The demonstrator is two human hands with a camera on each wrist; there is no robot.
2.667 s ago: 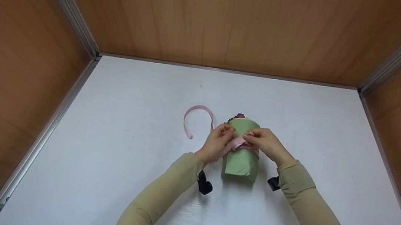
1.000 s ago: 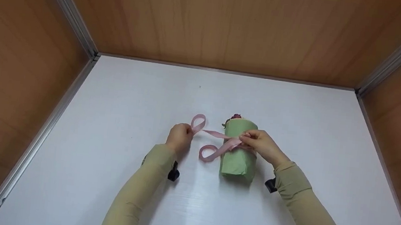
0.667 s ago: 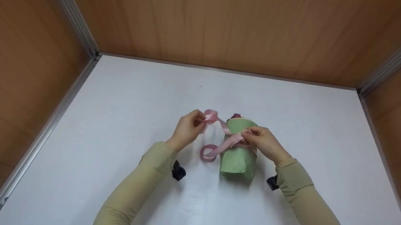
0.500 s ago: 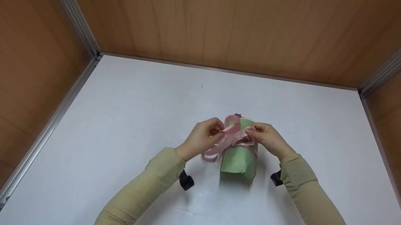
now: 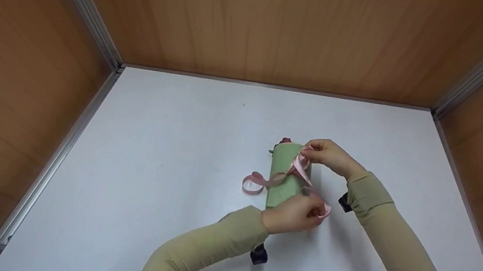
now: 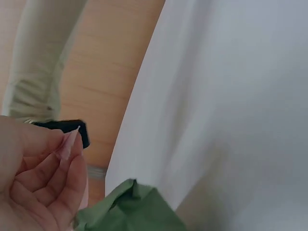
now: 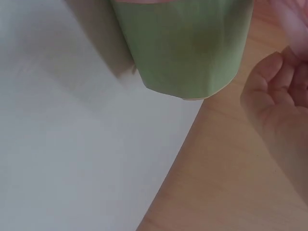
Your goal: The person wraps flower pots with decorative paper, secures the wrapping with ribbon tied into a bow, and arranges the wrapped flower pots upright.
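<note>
A bouquet wrapped in green paper (image 5: 282, 158) lies on the white table, a dark red flower (image 5: 286, 140) peeking out at its far end. Pink ribbon (image 5: 300, 167) goes around its middle, and one curled tail (image 5: 253, 184) rests on the table to the left. My left hand (image 5: 294, 213) reaches across the near end of the wrap and pinches a ribbon end; in the left wrist view, that ribbon (image 6: 68, 144) sits between thumb and fingers. At the wrap's upper right, my right hand (image 5: 331, 156) pinches a ribbon loop. The knot area is partly covered by ribbon.
The white table (image 5: 178, 138) is bordered by wooden panels (image 5: 252, 29) at the back and both sides, with metal strips along the edges. Black wrist camera mounts (image 5: 259, 255) hang below both sleeves.
My left hand has carried its ribbon end from the left, over the bouquet, to the near right side. My right hand has shifted slightly up and right, still pinching the ribbon.
</note>
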